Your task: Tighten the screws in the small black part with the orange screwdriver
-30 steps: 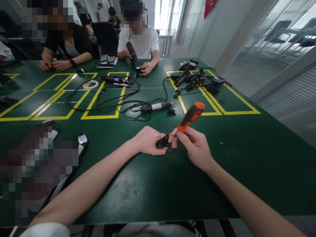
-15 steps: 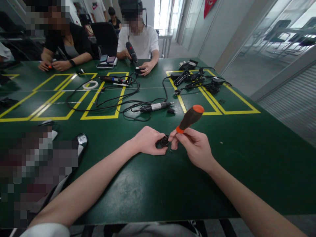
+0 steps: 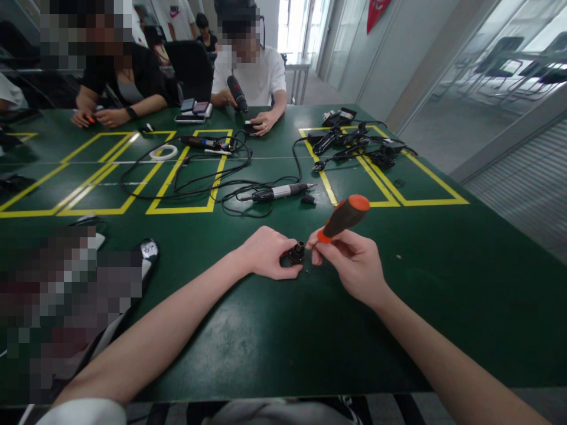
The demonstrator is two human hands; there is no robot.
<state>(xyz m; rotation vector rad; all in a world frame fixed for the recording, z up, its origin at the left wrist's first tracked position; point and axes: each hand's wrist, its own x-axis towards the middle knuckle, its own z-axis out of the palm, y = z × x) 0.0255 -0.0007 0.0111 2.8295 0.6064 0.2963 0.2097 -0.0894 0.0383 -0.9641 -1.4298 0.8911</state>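
Observation:
My left hand (image 3: 273, 252) is closed around a small black cylindrical part (image 3: 296, 254) with a narrower tube on top, holding it upright on the table. Just right of it, my right hand (image 3: 352, 262) grips a screwdriver (image 3: 343, 218) with a dark grey and orange handle, tilted with its butt up and to the right. The fingers pinch low on it, and its tip is hidden behind them. A tiny screw-like bit (image 3: 309, 271) lies on the table between the hands.
Beyond my hands lie a grey and black electric screwdriver (image 3: 281, 192), a small black piece (image 3: 309, 199) and looping cables. More black cords (image 3: 349, 141) are heaped at the back right. A white tape ring (image 3: 163, 153) lies left. Two people sit across the green table (image 3: 248, 348), one holding a power tool (image 3: 237, 93).
The screwdriver and my right hand have shifted slightly right and down, a little away from the black part. My left hand keeps its hold.

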